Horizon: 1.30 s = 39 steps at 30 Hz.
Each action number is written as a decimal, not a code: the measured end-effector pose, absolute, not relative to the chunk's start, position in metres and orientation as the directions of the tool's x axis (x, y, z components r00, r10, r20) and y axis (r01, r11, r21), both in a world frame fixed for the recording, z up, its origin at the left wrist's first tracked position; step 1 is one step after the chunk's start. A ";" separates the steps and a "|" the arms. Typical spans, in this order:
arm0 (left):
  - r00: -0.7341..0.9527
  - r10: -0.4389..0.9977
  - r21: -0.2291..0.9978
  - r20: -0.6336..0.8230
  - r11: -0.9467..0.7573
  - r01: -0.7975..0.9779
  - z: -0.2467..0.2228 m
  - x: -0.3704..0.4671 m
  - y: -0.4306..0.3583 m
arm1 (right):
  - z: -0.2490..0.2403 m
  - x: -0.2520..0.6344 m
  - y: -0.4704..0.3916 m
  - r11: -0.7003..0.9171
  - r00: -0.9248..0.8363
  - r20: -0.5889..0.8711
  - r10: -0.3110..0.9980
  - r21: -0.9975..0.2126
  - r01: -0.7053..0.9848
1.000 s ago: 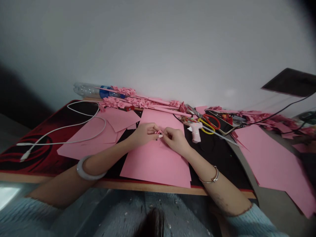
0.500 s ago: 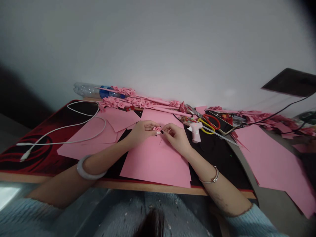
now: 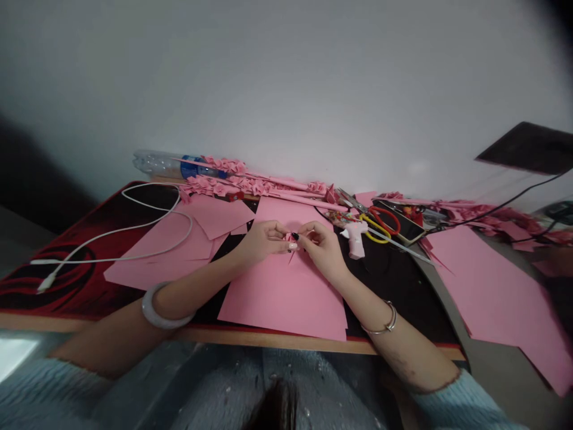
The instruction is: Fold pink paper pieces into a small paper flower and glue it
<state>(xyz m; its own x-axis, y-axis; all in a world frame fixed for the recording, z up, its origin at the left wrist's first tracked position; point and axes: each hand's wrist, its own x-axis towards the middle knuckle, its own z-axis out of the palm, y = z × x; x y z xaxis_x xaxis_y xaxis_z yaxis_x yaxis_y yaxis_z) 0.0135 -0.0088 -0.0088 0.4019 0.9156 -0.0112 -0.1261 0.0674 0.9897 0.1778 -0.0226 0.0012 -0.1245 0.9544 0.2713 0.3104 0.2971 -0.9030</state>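
Note:
Between the fingertips of both hands is a small folded piece of pink paper (image 3: 290, 237), mostly covered by the fingers. My left hand (image 3: 264, 242) pinches it from the left, thumb toward me. From the right, my right hand (image 3: 320, 246) closes thumb and fingertips on the same piece. Both hands are just above a large sheet of pink paper (image 3: 282, 298) lying on the dark desk mat. A pale pink glue gun (image 3: 355, 239) lies to the right of my right hand, beside scissors with red and yellow handles (image 3: 380, 224).
Pink paper flowers on stems (image 3: 250, 182) lie along the wall by a plastic bottle (image 3: 156, 162). More pink sheets (image 3: 156, 245) lie at left under a looped white cable (image 3: 111, 260). Further large pink sheets (image 3: 496, 292) are at right, near a black cord (image 3: 496, 206).
My fingertips have drawn closer together around the small pink paper. My right thumb has shifted up and left over it; the piece is turned slightly.

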 end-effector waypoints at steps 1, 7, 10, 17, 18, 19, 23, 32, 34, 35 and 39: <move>0.401 0.916 0.989 -0.014 0.073 -0.132 -0.009 0.014 -0.009 | 0.001 0.177 -0.023 0.285 -0.121 0.261 0.958 -0.916 0.283; 0.381 0.924 0.990 0.000 0.053 -0.130 -0.008 0.016 -0.012 | 0.000 0.176 -0.022 0.149 -0.083 0.138 0.987 -0.978 0.148; 0.380 0.925 0.992 0.009 0.039 -0.118 -0.008 0.016 -0.012 | -0.001 0.176 -0.021 0.049 -0.128 0.045 0.991 -0.998 0.031; 0.370 0.928 0.999 0.044 -0.035 -0.029 -0.009 0.015 -0.010 | -0.002 0.178 -0.019 -0.106 -0.236 -0.068 0.969 -0.983 -0.150; 0.372 0.927 0.999 0.044 -0.041 -0.015 -0.009 0.015 -0.010 | -0.002 0.179 -0.018 -0.112 -0.242 -0.072 0.968 -0.981 -0.156; 0.377 0.925 0.999 0.044 -0.046 -0.003 -0.009 0.014 -0.009 | -0.003 0.180 -0.017 -0.123 -0.253 -0.081 0.964 -0.980 -0.157; 0.422 0.905 0.996 0.049 -0.075 0.046 -0.008 0.011 -0.009 | -0.003 0.185 -0.014 -0.199 -0.344 -0.144 0.928 -0.972 -0.129; 0.497 0.861 0.962 0.111 -0.218 0.162 -0.003 0.005 -0.006 | 0.000 0.191 -0.012 -0.319 -0.503 -0.226 0.834 -0.942 -0.105; 0.496 0.861 0.959 0.118 -0.228 0.167 -0.004 0.004 -0.005 | 0.001 0.191 -0.013 -0.312 -0.494 -0.220 0.841 -0.944 -0.111; 0.496 0.860 0.960 0.119 -0.227 0.164 -0.005 0.004 -0.005 | 0.001 0.191 -0.013 -0.309 -0.488 -0.218 0.845 -0.945 -0.112; 0.501 0.857 0.961 0.119 -0.226 0.158 -0.005 0.004 -0.005 | 0.000 0.191 -0.013 -0.306 -0.479 -0.224 0.849 -0.947 -0.100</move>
<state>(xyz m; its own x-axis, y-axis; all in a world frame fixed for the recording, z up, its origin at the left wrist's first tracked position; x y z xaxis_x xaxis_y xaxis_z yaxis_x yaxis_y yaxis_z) 0.0038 -0.0054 -0.0050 0.5011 0.8571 0.1195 0.1582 -0.2265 0.9611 0.1905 -0.0126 0.0004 -0.4794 0.8486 -0.2236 -0.1000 -0.3060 -0.9468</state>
